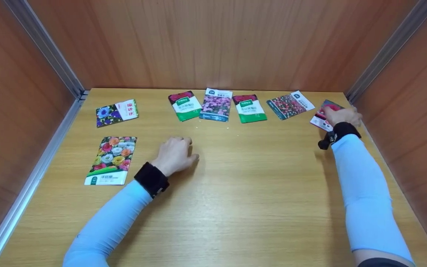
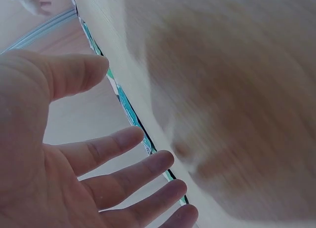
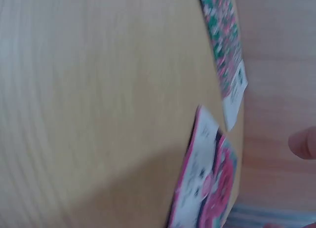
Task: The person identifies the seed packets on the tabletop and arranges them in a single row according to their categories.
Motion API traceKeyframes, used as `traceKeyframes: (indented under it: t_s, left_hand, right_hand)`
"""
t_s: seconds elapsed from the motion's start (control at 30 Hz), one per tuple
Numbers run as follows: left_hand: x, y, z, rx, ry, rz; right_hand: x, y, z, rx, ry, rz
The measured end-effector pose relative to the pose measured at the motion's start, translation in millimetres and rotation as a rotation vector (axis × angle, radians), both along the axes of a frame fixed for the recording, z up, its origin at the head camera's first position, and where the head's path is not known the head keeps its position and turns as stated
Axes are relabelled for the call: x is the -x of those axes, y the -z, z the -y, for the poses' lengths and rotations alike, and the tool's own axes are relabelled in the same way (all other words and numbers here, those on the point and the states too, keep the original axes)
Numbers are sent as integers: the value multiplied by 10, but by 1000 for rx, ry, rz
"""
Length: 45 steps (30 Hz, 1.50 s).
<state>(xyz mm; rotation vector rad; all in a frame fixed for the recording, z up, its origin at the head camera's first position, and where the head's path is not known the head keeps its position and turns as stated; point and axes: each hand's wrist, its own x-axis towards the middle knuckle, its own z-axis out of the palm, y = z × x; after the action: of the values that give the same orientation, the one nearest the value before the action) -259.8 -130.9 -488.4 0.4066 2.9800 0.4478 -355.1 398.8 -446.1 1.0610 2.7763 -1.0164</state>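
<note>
My left hand hovers over the middle-left of the wooden table, holding nothing. In the left wrist view its fingers are spread and nearly straight. At the far right, my right hand is above a pink-flowered seed packet and partly covers it. The right wrist view shows that packet lying on the table, with a fingertip apart from it at the frame's edge; most of this hand is outside that view. Nearest to the left hand lies a larger packet with multicoloured flowers.
Along the back lie a green-and-white packet, a purple-flowered packet, another green-and-white packet and a red-flowered packet. A blue-flowered packet lies at the back left. Wooden panels enclose the table's back and sides.
</note>
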Motion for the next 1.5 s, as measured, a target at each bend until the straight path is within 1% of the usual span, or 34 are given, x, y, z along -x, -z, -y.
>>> traceKeyframes:
  t_s: [0.1,0.17,0.23,0.3,0.37,0.53,0.6,0.7,0.77,0.83,0.97,1.03,1.1,1.2,1.37,1.5]
  left_hand:
    - [-20,0,20,15,5,-13]
    - [-34,-1,32,20,9,-17]
    - [-45,-7,38,13,10,-20]
    - [-49,-14,43,0,8,-20]
    - [-48,-19,47,-13,5,-17]
    - [-50,-20,58,-32,-14,8]
    - [-60,-17,62,-35,-25,21]
    - [-65,-3,53,-36,-29,21]
    - [-59,-1,38,-39,-24,6]
    - [-43,-8,14,-42,-17,-16]
    - [-1,-41,-43,-46,-7,-62]
    - [23,-51,-83,-42,-2,-87]
    - [50,-56,-135,-46,1,-97]
    - [98,-66,-223,-55,10,-95]
    - [143,-88,-312,-72,11,-81]
    - [163,-111,-356,-74,1,-70]
  right_hand:
    - [39,157,-107,-7,27,107]
    - [105,264,-167,-29,24,174]
    - [168,330,-197,-47,8,218]
    - [208,352,-194,-56,-10,229]
    - [212,340,-162,-70,-35,233]
    - [131,285,-44,-114,-73,248]
    - [72,246,13,-96,-68,239]
    - [-2,125,95,-13,-45,239]
    - [-22,68,119,29,-41,231]
    - [-7,44,105,66,-41,229]
    - [93,146,-56,99,-45,202]
    - [165,219,-159,56,-80,207]
    - [222,286,-239,3,-115,212]
    - [254,352,-314,-70,-130,212]
    - [170,346,-305,14,-47,146]
    - [134,335,-287,85,-11,71]
